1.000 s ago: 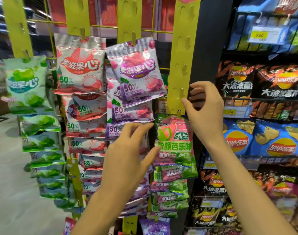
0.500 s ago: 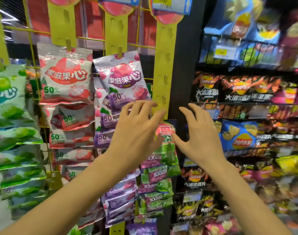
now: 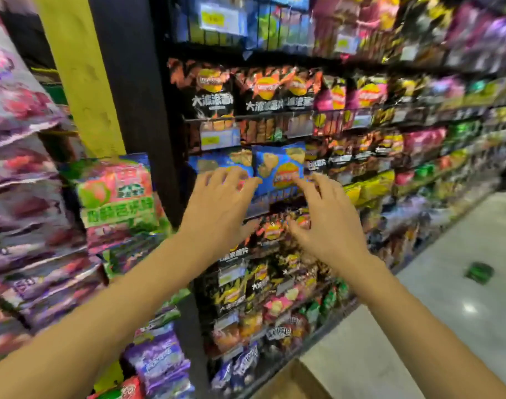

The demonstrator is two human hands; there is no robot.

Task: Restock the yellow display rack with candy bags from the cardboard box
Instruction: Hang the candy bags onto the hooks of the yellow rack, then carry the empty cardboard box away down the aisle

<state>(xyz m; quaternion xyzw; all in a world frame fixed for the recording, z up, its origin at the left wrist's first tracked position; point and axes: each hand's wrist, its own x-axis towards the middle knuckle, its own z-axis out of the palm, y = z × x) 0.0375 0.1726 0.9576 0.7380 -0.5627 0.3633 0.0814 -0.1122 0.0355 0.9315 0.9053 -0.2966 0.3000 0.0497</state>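
My left hand [image 3: 217, 208] and my right hand [image 3: 332, 220] hover side by side at mid-frame, fingers spread and loosely bent, holding nothing. Behind them are chip shelves, not the rack. A yellow strip of the display rack [image 3: 84, 82] runs down the left, with a green and pink candy bag [image 3: 116, 194] hanging at the top of its column. Purple candy bags [image 3: 18, 116] fill the far left, blurred. A brown corner of the cardboard box [image 3: 292, 384] shows at the bottom edge.
A black upright post [image 3: 136, 110] separates the rack from wire shelves of chip bags [image 3: 277, 168]. Pale floor [image 3: 447, 312] opens at lower right, with a small green object [image 3: 479, 272] lying on it.
The view has swung right, off the rack onto the chip shelves. My right hand came away from the yellow strip, and both empty hands moved right with it.
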